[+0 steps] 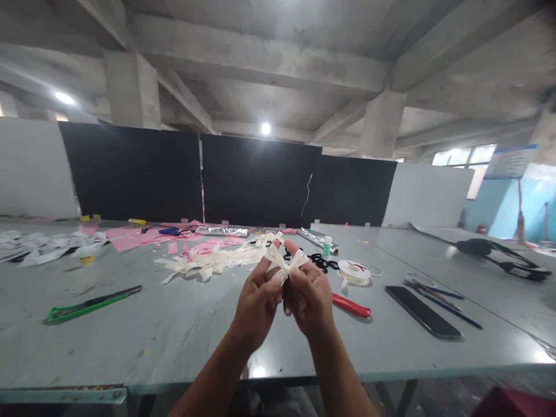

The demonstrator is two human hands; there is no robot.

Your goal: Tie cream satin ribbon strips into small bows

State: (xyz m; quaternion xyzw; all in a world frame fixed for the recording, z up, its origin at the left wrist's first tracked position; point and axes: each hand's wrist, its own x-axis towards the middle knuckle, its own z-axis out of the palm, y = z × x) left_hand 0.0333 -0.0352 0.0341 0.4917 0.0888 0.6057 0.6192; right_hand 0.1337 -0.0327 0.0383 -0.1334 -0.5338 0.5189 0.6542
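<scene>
A small cream ribbon bow (pixel 285 265) is held up over the middle of the table, its loops spread to both sides. My left hand (pixel 259 295) pinches the bow's left side between thumb and fingers. On the right side, my right hand (pixel 310 292) pinches it in the same way. Both hands are close together, thumbs near the bow's centre. Behind them lies a pile of cream ribbon strips (pixel 212 262). A red-handled tool (pixel 353 306) lies just right of my right hand, partly hidden by it.
A green cutter (pixel 93 304) lies at left, near white strips (pixel 52 246) and pink sheets (pixel 139 234). Rightward are a ribbon spool (pixel 354 270), glue stick (pixel 327 246), black scissors (pixel 320 262), phone (pixel 422 311), pens (pixel 449 304) and a black strapped object (pixel 504 258). Dark panels (pixel 260 179) stand behind.
</scene>
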